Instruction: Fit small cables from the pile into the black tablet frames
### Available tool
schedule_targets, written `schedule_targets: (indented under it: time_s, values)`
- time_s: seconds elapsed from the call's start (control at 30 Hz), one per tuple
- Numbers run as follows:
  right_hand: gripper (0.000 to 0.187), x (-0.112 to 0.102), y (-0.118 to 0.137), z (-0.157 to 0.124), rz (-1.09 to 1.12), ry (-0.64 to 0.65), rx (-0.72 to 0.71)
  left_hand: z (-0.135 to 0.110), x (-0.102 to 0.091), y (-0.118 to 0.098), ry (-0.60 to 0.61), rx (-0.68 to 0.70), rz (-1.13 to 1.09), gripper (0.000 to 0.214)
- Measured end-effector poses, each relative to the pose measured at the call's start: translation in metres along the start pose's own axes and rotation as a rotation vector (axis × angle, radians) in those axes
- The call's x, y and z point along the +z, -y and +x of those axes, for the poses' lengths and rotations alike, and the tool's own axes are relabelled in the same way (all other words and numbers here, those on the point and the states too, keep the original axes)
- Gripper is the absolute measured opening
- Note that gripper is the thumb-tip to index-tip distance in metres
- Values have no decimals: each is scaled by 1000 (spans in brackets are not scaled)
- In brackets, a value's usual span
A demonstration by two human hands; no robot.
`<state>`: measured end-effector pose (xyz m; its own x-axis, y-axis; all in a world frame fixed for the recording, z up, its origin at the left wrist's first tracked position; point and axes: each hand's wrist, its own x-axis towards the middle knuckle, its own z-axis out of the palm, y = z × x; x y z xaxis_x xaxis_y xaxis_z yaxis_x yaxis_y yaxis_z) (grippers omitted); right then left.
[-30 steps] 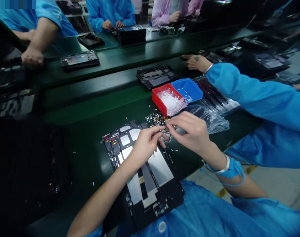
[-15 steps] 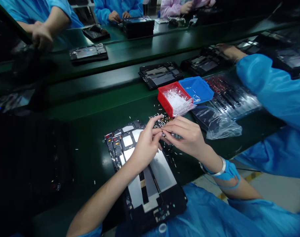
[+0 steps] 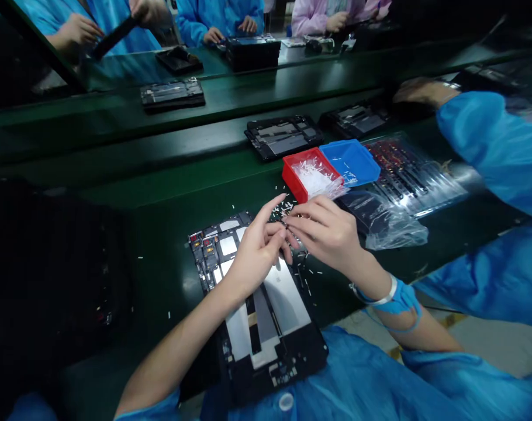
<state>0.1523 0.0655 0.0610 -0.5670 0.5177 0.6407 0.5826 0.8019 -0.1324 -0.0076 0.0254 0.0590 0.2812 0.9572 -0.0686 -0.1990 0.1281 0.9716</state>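
At the green conveyor bench [image 3: 182, 196], the seated worker has both bare hands raised together over a black tablet frame [image 3: 257, 304]. The frame lies flat on the belt directly in front of them, its silver plates showing and its far corner just under the hands. The left hand [image 3: 257, 251] is half curled, with the index finger extended up and away, while the right hand [image 3: 323, 231] comes in from the other side, its fingertips [image 3: 292, 221] bunched against the left hand in a tight pinch. Whatever sits between them, if anything, is too small to make out from here, so I can't tell what they have hold of. A blue wrist strap [image 3: 391, 298] circles the right wrist. Just past the frame lies a scatter of tiny white and gold bits [image 3: 283, 210]. Beside those, a red plastic bin [image 3: 292, 184] heaped with white slivers touches a blue plastic bin [image 3: 351, 162], and a crumpled clear plastic bag [image 3: 393, 225] lies to the right. Farther along the belt sits a second black frame [image 3: 283, 137], and a co-worker's blue sleeve [image 3: 489, 146] reaches in from the right.
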Motion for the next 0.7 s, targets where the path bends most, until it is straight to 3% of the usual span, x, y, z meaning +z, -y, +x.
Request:
schedule_targets:
  time_s: [0.1,0.2,0.3,0.37,0.5,0.7]
  values:
    - [18,4,21,5,168,-73,46,-27,-12,-15,-70,70,160,56]
    - [11,9,42,12,442,-67,263,-72,-36,-24,-363,218,477,47]
    - [8,22,66,17,809,101,530,-119,-59,-14,-648,301,699,41]
    - [18,34,81,18,1019,252,665,-144,-69,4,-716,318,791,38]
    - [20,54,102,12,1107,437,790,-174,-74,43,-554,388,1010,37]
    - [16,64,110,2,946,432,784,-186,-69,65,-311,472,1237,40]
